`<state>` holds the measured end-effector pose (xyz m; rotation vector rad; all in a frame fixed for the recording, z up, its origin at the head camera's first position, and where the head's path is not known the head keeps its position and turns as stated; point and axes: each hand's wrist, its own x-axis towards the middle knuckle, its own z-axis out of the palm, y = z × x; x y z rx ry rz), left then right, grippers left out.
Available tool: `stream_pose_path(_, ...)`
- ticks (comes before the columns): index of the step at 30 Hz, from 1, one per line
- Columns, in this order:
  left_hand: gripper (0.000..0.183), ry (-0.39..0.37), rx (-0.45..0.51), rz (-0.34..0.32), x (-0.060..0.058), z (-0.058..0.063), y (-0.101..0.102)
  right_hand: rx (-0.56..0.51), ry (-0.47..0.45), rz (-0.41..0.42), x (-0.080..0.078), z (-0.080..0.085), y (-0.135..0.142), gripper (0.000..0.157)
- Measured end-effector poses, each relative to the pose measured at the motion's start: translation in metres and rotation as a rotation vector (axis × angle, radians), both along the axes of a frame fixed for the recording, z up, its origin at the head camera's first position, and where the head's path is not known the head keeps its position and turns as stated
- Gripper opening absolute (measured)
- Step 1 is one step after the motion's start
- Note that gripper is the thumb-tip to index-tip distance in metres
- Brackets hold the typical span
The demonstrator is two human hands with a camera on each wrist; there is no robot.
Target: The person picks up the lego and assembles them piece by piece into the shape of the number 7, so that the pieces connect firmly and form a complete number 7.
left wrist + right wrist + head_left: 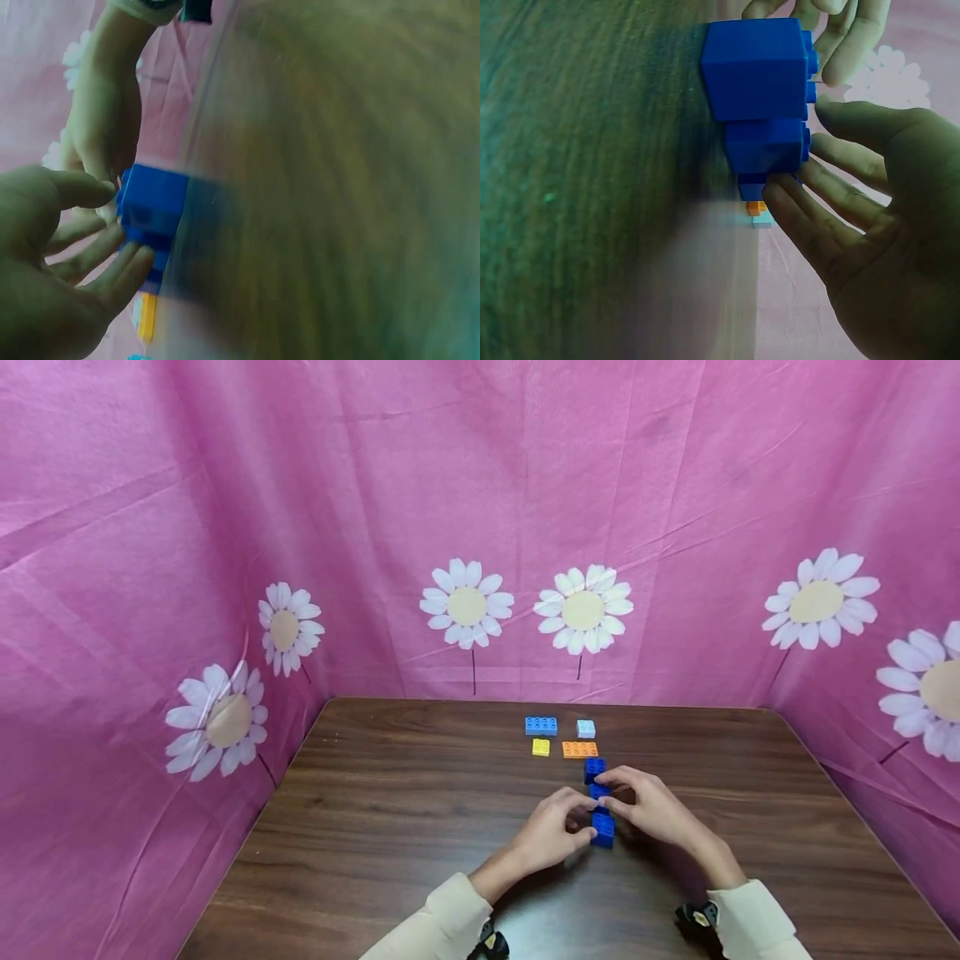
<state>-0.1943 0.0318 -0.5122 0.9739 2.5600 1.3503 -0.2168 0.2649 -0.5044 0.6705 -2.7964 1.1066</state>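
Note:
Three dark blue toy bricks stand in a row running away from the person: a near brick (603, 832), a middle brick (597, 791) and a far brick (595, 767). From the left, my left hand (551, 833) has its thumb at the near brick and its fingertips by the middle one. On the right side, my right hand (652, 806) has its fingertips at the middle and far bricks. In the right wrist view the right hand's fingers (832, 187) are loosely extended along the row. The left hand's fingers (97, 262) look similarly relaxed in the left wrist view.
Beyond the row lie an orange brick (580, 750), a yellow brick (541, 747), a lighter blue brick (541, 726) and a pale blue brick (586, 728). All rest on a brown wooden table (390, 810). A pink curtain (480, 485) with daisies surrounds its back and sides.

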Motion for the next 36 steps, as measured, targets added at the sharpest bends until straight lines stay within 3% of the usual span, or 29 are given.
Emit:
stream_pose_path(4,0.044,0.071,-0.097,0.019,0.001,-0.001,0.008,0.015,0.008,-0.018,0.001,-0.004,0.001,0.030)
stream_pose_path(8,0.042,0.084,-0.133,0.029,-0.002,-0.005,0.013,0.021,0.009,-0.028,0.000,-0.007,0.002,0.030)
stream_pose_path(13,0.031,0.013,-0.096,0.020,-0.009,-0.011,0.011,0.034,-0.008,-0.039,-0.002,-0.008,0.004,0.029)
stream_pose_path(18,0.033,-0.071,-0.069,0.027,-0.016,-0.012,0.001,0.014,-0.046,-0.045,-0.004,-0.009,0.002,0.025)
stream_pose_path(29,0.031,-0.148,-0.020,0.050,-0.032,-0.010,-0.029,0.010,-0.103,-0.069,-0.003,-0.009,-0.004,0.024)
stream_pose_path(36,0.032,-0.227,0.023,0.086,-0.039,-0.010,-0.045,0.036,-0.113,-0.068,-0.002,-0.011,-0.007,0.032)
